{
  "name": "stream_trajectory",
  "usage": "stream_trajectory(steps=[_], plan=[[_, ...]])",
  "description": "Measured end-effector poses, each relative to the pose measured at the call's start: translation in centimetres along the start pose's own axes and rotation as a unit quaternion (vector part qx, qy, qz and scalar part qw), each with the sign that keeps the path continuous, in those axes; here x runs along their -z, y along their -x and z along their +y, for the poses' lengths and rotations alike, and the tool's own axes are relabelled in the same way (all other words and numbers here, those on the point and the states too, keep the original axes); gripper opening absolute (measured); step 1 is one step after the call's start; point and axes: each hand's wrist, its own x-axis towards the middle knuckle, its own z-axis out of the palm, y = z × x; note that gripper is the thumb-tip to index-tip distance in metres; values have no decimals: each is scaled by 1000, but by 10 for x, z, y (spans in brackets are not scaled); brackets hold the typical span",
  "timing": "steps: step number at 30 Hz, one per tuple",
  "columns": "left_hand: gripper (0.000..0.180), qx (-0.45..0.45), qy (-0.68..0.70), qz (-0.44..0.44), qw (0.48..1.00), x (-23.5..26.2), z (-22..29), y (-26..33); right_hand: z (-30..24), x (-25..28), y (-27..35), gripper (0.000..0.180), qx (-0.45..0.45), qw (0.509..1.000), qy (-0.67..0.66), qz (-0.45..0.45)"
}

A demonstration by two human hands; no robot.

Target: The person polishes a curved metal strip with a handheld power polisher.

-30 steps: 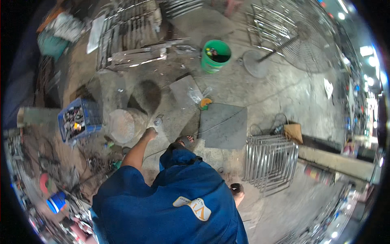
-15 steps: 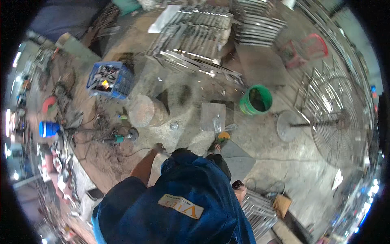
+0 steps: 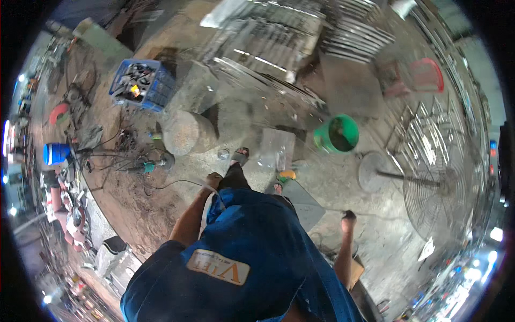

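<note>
My left hand (image 3: 214, 180) is closed around a grey power cord (image 3: 182, 182), in front of my body. The cord loops leftward toward a green angle grinder (image 3: 148, 167) lying on the dirty floor. Out to the right, my right hand (image 3: 347, 219) is closed, with something small and dark at its fingers that I cannot make out. A thin cable runs along the floor close to that hand. My sandalled foot (image 3: 241, 155) is ahead of me, near a clear flat plastic bag (image 3: 274, 150).
A round stool-like block (image 3: 189, 133) and a blue crate of metal parts (image 3: 142, 85) stand ahead left. Ahead right are a green bucket (image 3: 343, 133), a floor fan (image 3: 437, 185) and a red plastic chair (image 3: 426, 75). Metal frames (image 3: 268, 40) are stacked at the far side.
My right hand has swung outward and forward from beside my hip. My left hand has risen slightly with the cord, which now lifts in a loop. One foot has stepped forward.
</note>
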Motion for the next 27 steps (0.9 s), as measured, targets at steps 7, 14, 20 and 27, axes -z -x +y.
stream_trajectory(steps=[7,14,20,27], plan=[[20,83,45,-28,995,27,-128,18,-76,-152,69,17,-136,944,-194,-229],[38,347,229,6,909,96,-203,8,3,24,131,17,-187,915,-220,-280],[16,202,160,105,961,140,-246,-48,-185,-45,43,16,-129,935,-190,-271],[31,294,385,23,874,94,-197,-65,-333,-9,-89,15,-294,901,-149,-281]])
